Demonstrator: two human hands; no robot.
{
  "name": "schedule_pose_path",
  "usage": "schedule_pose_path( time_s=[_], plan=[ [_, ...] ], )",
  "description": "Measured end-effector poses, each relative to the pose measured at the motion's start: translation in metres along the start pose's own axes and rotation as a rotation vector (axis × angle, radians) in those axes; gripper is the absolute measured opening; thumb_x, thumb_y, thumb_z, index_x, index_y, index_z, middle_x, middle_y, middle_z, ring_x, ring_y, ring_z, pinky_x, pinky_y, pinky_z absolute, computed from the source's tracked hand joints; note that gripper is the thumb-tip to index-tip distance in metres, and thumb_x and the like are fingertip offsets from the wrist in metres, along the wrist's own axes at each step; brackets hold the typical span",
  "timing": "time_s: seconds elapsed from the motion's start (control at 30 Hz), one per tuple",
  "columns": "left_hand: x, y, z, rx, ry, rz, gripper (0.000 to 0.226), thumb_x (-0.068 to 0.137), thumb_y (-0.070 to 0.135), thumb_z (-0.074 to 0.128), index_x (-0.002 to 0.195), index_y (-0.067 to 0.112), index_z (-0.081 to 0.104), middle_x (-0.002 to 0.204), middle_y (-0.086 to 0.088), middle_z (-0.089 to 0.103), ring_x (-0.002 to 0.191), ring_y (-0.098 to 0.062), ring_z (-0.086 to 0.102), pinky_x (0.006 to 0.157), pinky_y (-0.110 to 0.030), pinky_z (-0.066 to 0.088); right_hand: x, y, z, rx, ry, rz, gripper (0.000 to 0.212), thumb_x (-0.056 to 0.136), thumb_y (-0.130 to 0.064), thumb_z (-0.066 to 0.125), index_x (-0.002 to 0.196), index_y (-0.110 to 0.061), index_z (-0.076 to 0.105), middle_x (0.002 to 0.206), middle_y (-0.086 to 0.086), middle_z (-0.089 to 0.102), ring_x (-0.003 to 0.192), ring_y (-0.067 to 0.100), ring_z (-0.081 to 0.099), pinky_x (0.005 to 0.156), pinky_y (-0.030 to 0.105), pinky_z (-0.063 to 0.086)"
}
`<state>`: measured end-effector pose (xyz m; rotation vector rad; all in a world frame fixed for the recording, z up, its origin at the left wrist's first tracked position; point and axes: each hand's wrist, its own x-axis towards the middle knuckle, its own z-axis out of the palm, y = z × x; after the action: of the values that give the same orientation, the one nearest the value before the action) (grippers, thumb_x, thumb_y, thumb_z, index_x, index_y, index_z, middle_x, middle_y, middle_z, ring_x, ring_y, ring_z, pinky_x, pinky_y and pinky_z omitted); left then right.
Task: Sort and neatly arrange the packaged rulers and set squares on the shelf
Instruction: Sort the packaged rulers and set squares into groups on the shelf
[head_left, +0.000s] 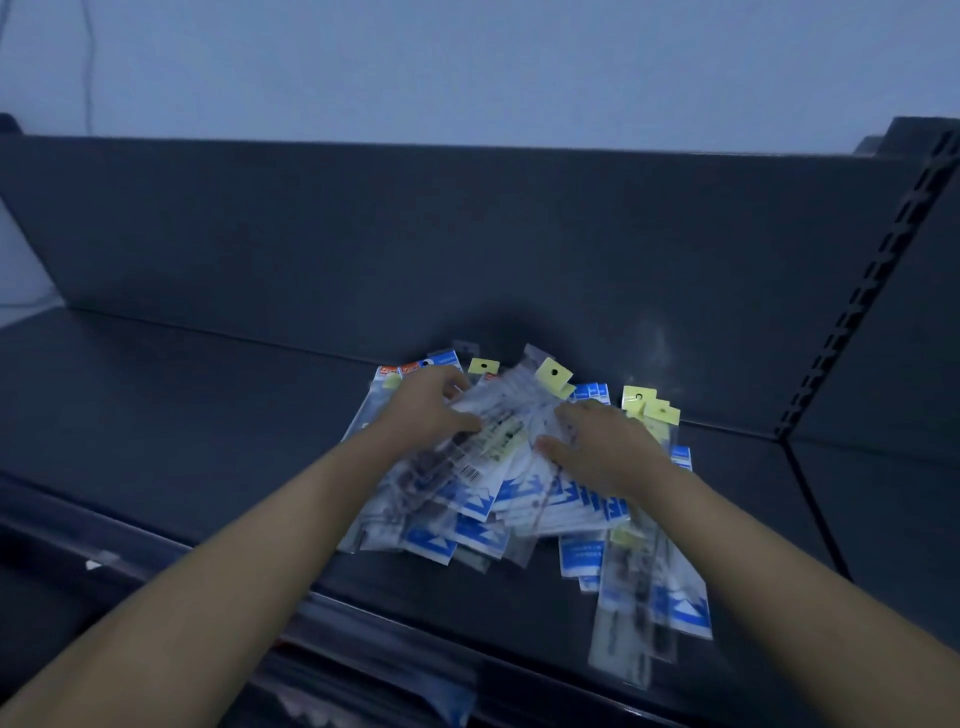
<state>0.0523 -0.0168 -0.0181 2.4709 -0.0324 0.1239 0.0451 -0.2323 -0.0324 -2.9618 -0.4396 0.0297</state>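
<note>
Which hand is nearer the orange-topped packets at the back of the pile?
Left. The left hand, gripping a clear packet, lies just in front of the orange-topped packets; the right hand rests farther right across the pile.

A pale wall is seen behind, with a thin cable hung down it at the left. Below it a dark shelf is backed by a dark upright panel. At the right the panel is met by a slotted post, beyond which a second bay is joined at an angle. Everything is lit dimly and bluishly; a faint sheen is thrown on the panel.
</note>
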Motion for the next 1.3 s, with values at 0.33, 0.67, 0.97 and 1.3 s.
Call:
schedule_pose_path(
  time_s=[0.33, 0.67, 0.97, 1.3],
  plan=[
    [0.014, -0.002, -0.029, -0.024, -0.103, -0.014, 0.043, 0.083, 0.018, 0.073, 0.054, 0.013, 0.041, 0.058, -0.002, 0.042, 0.056, -0.016, 0.04, 0.055, -0.024, 0.034, -0.006, -0.033, -0.007, -0.026, 0.279, 0.066, 0.052, 0.092, -0.059, 0.039, 0.117, -0.017, 0.059, 0.125, 0.004, 0.054, 0.115, 0.025, 0.047, 0.094, 0.037, 0.037],
    [0.031, -0.02, -0.037, -0.219, -0.083, -0.015, 0.02, 0.087, 0.022, 0.067, 0.087, 0.003, 0.074, 0.076, 0.0, 0.061, 0.068, -0.011, 0.053, 0.064, -0.025, 0.04, 0.023, -0.086, 0.003, 0.143, 0.066, 0.408, 0.081, 0.07, -0.075, 0.057, 0.116, -0.009, 0.058, 0.129, 0.011, 0.046, 0.121, 0.027, 0.038, 0.091, 0.037, 0.039],
    [0.038, -0.016, -0.045, -0.369, -0.211, -0.024, 0.022, 0.094, 0.013, 0.053, 0.077, 0.002, 0.06, 0.071, -0.006, 0.064, 0.044, -0.004, 0.051, 0.045, -0.018, 0.039, 0.04, -0.09, -0.007, 0.459, -0.076, 0.661, 0.059, 0.084, -0.044, 0.062, 0.13, -0.013, 0.043, 0.143, 0.012, 0.034, 0.135, 0.031, 0.022, 0.101, 0.037, 0.032],
    [0.04, -0.017, -0.044, -0.434, -0.258, -0.023, 0.017, 0.089, 0.004, 0.054, 0.088, -0.008, 0.067, 0.067, -0.008, 0.065, 0.034, -0.001, 0.044, 0.034, -0.011, 0.027, 0.033, -0.115, 0.001, 0.255, 0.018, 0.598, 0.099, 0.064, -0.073, 0.066, 0.136, -0.01, 0.039, 0.139, 0.01, 0.042, 0.125, 0.028, 0.045, 0.096, 0.037, 0.039]
  ],
)
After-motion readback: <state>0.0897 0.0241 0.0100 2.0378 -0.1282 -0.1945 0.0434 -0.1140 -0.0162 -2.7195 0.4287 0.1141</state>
